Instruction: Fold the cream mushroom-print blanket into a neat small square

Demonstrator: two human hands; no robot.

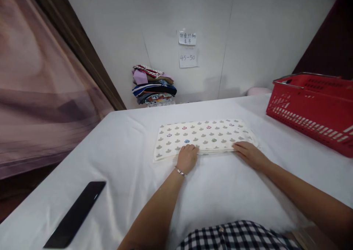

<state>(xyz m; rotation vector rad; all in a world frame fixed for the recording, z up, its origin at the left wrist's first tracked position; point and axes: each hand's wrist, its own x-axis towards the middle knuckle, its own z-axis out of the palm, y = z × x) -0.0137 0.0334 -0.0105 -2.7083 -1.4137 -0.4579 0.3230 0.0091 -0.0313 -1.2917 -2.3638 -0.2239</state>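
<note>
A folded white cloth (204,134) with small grey and coloured mushroom-like prints lies flat in a long strip on the white-covered table (124,143). Its layered near edge faces me. My left hand (188,158), with a bracelet at the wrist, grips that near edge left of its middle, fingers closed on the fabric. Toward the cloth's right end, my right hand (249,155) holds the same edge, its fingers together over the top layer and its thumb hidden.
A red plastic basket (317,112) with metal handles stands at the right. A black phone (77,213) lies at the near left. Beyond the far edge rises a stack of folded clothes (154,86) by the wall. A pink curtain (41,81) hangs at the left.
</note>
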